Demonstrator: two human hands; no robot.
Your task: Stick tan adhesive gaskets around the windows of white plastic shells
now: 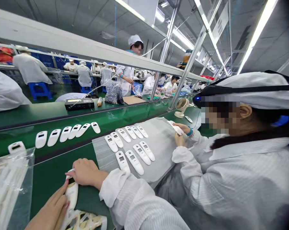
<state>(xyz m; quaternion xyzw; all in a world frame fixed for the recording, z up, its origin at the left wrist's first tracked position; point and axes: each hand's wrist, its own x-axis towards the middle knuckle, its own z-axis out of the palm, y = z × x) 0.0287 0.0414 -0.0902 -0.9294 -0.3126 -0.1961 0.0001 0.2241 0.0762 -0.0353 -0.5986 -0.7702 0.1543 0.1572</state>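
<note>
A white plastic casing (72,195) lies on the green bench between my hands. My right hand (85,172) closes over its upper end, thumb and fingers pressed on it near a dark window. From the lower left my left hand (53,204) reaches in, its fingers together along the casing's left side and touching it. Just below lies a sheet of cut-out stickers (87,221), partly under the casing. Several white casings with small dark windows (134,162) rest in rows on a grey foam sheet (156,159) to the right.
A row of similar casings (53,137) sits on the green conveyor (5,140) ahead. A plastic bag of white parts (7,191) is at the left. On the right, a co-worker (230,179) holds a white casing (175,127) near a small fan (182,107).
</note>
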